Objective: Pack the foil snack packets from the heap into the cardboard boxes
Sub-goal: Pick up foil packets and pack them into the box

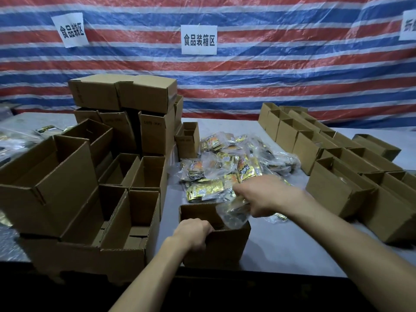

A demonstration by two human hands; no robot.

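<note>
— So, where does the box being filled stand?

— The cardboard box [216, 246] sits at the front edge of the table [281, 251], about midway along it, with its top open. The left hand [193, 230] grips its near left rim, fingers curled over the edge.

— And the other hand?

— The right hand [258, 199] has its fingers closed round the top of a clear-wrapped packet [234, 216]. The packet hangs tilted at the box's right rim, its lower end dipping into the opening.

— The rest of the snacks?

— The heap [231, 163] lies in the middle of the table, just behind the box: gold and orange foil under crinkled plastic.

— What else is on the table?

— Empty boxes [90, 199] are stacked from the front-left corner back along the left edge, most of them open. Rows of open boxes [337, 183] run along the right edge toward the back. Behind the back edge hangs a red, white and blue striped tarpaulin [270, 75] carrying white paper signs [199, 39].
</note>
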